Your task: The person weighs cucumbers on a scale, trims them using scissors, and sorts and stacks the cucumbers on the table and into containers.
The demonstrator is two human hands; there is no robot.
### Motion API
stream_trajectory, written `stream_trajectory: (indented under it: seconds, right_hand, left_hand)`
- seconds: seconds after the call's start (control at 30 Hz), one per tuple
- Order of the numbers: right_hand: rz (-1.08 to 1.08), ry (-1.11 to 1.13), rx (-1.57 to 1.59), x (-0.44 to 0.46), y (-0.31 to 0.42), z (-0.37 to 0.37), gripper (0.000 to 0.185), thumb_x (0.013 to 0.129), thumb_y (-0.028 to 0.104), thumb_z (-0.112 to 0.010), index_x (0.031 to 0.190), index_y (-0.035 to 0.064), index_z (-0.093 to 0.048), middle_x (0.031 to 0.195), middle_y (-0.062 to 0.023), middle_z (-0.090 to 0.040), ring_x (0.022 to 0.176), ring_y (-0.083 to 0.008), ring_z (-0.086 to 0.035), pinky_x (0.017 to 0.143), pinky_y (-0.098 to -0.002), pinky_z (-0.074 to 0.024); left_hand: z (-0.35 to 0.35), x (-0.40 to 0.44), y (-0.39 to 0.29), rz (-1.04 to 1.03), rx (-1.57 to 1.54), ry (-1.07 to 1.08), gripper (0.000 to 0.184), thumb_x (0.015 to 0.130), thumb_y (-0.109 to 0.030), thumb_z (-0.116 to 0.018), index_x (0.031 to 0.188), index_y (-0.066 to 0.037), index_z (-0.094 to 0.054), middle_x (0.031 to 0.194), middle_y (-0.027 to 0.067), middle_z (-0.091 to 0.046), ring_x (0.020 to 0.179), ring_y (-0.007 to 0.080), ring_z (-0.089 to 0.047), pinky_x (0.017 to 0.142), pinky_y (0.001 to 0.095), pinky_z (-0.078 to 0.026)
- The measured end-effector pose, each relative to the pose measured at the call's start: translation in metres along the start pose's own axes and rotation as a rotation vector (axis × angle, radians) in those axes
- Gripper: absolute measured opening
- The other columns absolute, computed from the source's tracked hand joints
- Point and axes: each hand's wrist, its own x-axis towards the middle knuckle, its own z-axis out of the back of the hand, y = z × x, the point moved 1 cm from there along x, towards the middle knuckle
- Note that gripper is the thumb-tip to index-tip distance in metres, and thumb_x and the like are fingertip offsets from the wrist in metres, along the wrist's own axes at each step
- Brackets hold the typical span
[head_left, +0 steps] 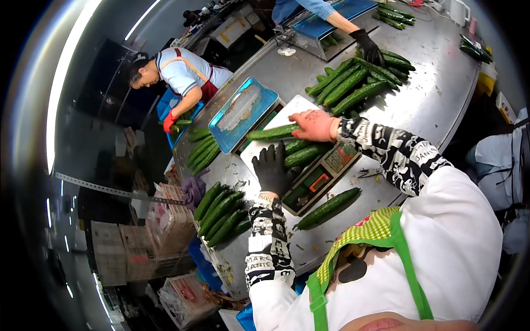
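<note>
My right hand (313, 126), in a pinkish-red glove, is closed on one end of a long cucumber (271, 133) over the weighing scale's white plate (300, 103). In a black glove, my left hand (271, 170) rests at the near left of the plate, fingers stretched out and slightly apart. Right beside its fingertips lie more cucumbers (305, 155) on the plate, partly covered by my hands. The scale's display panel (319, 182) faces me. Between the scale and my body, a single cucumber (328, 208) lies on the metal table.
A large cucumber pile (353, 83) lies beyond the scale, under a co-worker's black-gloved hand (367, 48). Cucumber stacks (222, 214) sit at the table's left edge, near a blue-trayed scale (243, 113). Another person (185, 71) bends over a blue crate (167, 105). Plastic baskets (171, 220) stand left.
</note>
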Motion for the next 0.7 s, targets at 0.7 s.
stream_trajectory:
  seconds: [0.7]
  right_hand:
    - [-0.715,-0.238,-0.079,-0.304,-0.153,0.036,0.061,0.084,0.044,-0.08,0.126,0.0035,-0.065,0.114,-0.0159,-0.07,0.106,-0.0324,-0.067,0.091,-0.0405,-0.0521]
  left_hand:
    - [-0.003,-0.09,0.022,0.346,-0.082,-0.31,0.104,0.077,-0.065,-0.075,0.158,-0.014,-0.033,0.155,0.0134,-0.043,0.146,0.0345,-0.033,0.119,0.0561,-0.019]
